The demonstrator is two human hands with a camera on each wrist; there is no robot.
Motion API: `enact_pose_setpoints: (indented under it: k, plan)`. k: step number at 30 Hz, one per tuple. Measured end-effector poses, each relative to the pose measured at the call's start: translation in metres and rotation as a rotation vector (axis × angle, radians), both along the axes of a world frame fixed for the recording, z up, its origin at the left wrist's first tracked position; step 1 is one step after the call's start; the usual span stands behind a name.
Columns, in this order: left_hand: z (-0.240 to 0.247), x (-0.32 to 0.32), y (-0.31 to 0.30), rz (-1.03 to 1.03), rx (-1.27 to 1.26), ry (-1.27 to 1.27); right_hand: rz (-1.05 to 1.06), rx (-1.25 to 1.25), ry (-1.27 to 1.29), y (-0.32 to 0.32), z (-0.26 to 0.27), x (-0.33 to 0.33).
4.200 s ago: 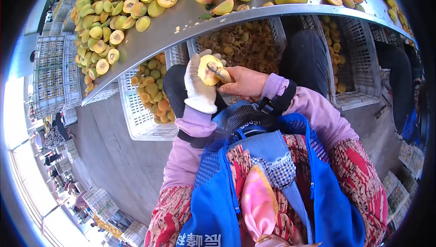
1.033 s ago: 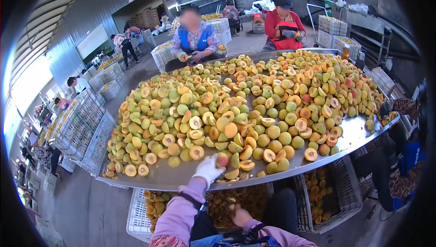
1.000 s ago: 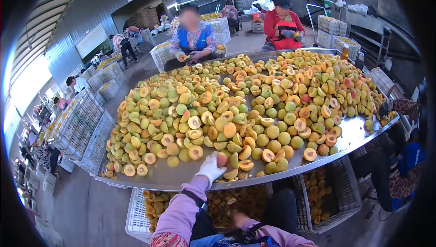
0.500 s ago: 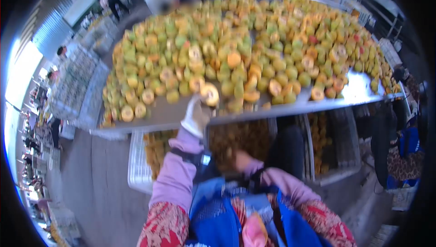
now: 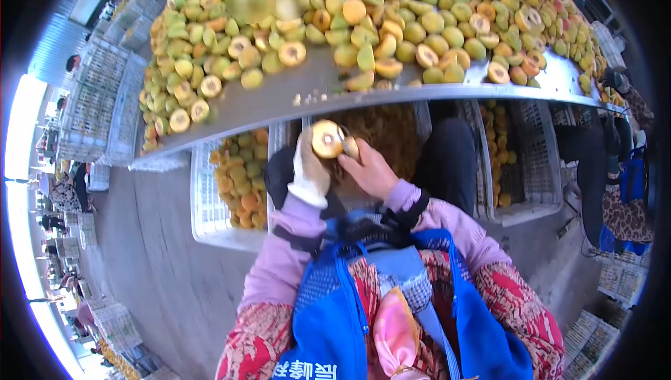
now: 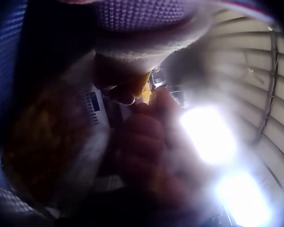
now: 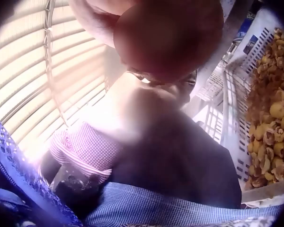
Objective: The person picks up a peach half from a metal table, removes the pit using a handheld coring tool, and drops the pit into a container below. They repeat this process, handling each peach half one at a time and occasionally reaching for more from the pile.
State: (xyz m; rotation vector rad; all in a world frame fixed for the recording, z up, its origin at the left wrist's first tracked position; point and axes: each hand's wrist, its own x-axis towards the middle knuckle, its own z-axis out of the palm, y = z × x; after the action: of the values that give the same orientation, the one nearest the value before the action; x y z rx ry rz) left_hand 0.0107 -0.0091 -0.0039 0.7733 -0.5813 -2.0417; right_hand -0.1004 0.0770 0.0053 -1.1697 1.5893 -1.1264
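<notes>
A white-gloved left hand (image 5: 309,171) holds a peach half (image 5: 326,140) over the lap, its cut face with the pit turned up. The bare right hand (image 5: 374,174) grips a pitting tool by its short handle (image 5: 352,148). The tool's curved metal blade (image 5: 342,137) is right at the cut face, near the pit. In the left wrist view, the glove (image 6: 132,59) and the dark right-hand fingers (image 6: 142,137) meet around a bit of yellow flesh. Blurred right-hand fingers (image 7: 165,38) fill the top of the right wrist view, and the tool is hidden there.
A metal table (image 5: 279,100) heaped with peach halves (image 5: 292,53) stands in front. Beneath its edge are a white crate of peaches (image 5: 227,237), a middle crate with scraps (image 5: 381,125) and a right-hand crate (image 5: 535,163). A neighbour's sleeve (image 5: 625,216) is at the right.
The left hand has picked a peach half off the table and drawn it back over the lap. The right hand has risen from the middle crate to meet it. The head view has tilted down.
</notes>
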Motion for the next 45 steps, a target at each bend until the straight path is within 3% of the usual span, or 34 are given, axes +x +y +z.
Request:
enact_pose_setpoints:
  k: [1,2,3,4,5,8,10,13,15,17,18,22,24,25,27,28,29,30,31,33,34,36,43,45]
  plan:
    - [-0.008,-0.002,0.000,0.054,-0.153,-0.131,-0.078,-0.156,0.040,-0.009,-0.015,-0.003]
    - [0.003,-0.003,0.007,0.056,-0.588,-0.481,-0.113,-0.237,0.082,-0.016,-0.034,-0.005]
    - [-0.003,-0.007,0.002,0.042,-0.175,-0.078,-0.150,-0.314,0.120,-0.021,-0.046,-0.007]
    - [-0.005,-0.006,0.002,-0.049,-0.152,-0.029,-0.115,-0.075,-0.077,-0.021,-0.019,-0.014]
    - [-0.009,-0.003,0.002,-0.116,-0.212,-0.061,-0.072,0.182,-0.285,-0.014,0.006,-0.016]
    - [0.000,-0.005,0.002,-0.207,-0.247,-0.171,-0.090,0.022,-0.203,-0.019,-0.039,-0.026]
    - [0.005,0.000,0.002,-0.331,-0.237,-0.256,-0.085,-0.016,-0.154,-0.019,-0.028,-0.030]
    - [0.021,0.002,0.004,-0.351,-0.147,-0.066,-0.047,0.008,-0.055,-0.016,-0.011,-0.038]
    - [0.009,0.008,0.004,-0.333,-0.087,-0.123,0.006,0.055,-0.062,-0.015,-0.003,-0.040]
    - [-0.004,0.014,0.005,-0.412,-0.752,-0.639,0.023,-0.025,-0.006,-0.015,-0.011,-0.039]
    - [0.000,0.008,0.004,-0.445,-0.188,-0.479,0.042,0.004,0.007,-0.013,-0.008,-0.040]
    - [0.015,0.007,0.002,-0.650,-0.132,-0.698,0.028,-0.015,0.053,-0.016,-0.006,-0.045]
    - [-0.009,0.006,0.004,-0.377,-0.074,-0.467,-0.067,-0.042,0.029,-0.019,-0.007,-0.045]
    - [0.013,-0.006,0.009,-0.144,0.067,-0.249,-0.157,-0.062,0.001,-0.019,-0.010,-0.044]
    - [0.008,-0.002,0.005,-0.015,-0.881,-0.728,-0.190,-0.052,-0.053,-0.016,-0.013,-0.044]
    - [0.001,0.001,-0.001,0.001,-0.920,-0.795,-0.135,-0.161,-0.039,-0.012,-0.019,-0.042]
    - [-0.007,0.004,-0.008,0.012,-0.960,-0.868,-0.075,0.035,-0.175,-0.005,0.002,-0.039]
    - [-0.007,0.004,-0.006,0.020,-0.950,-0.852,-0.023,0.070,-0.313,-0.001,0.002,-0.033]
    - [-0.003,0.003,-0.002,0.029,-0.941,-0.835,0.035,0.118,-0.220,0.001,0.006,-0.029]
    - [0.011,-0.009,-0.003,-0.019,0.045,0.017,0.097,0.184,-0.095,0.004,0.024,-0.020]
    - [0.010,-0.011,-0.003,0.029,0.074,0.002,0.095,0.209,-0.110,0.004,0.019,-0.016]
    - [0.010,-0.012,0.000,0.052,0.019,-0.010,0.150,0.070,0.119,0.000,0.010,-0.012]
    - [0.000,-0.017,-0.001,0.135,-0.015,-0.106,0.125,0.076,0.161,-0.013,0.011,-0.007]
    - [0.001,-0.020,0.000,0.147,0.021,-0.109,0.200,0.217,0.183,-0.014,0.019,-0.007]
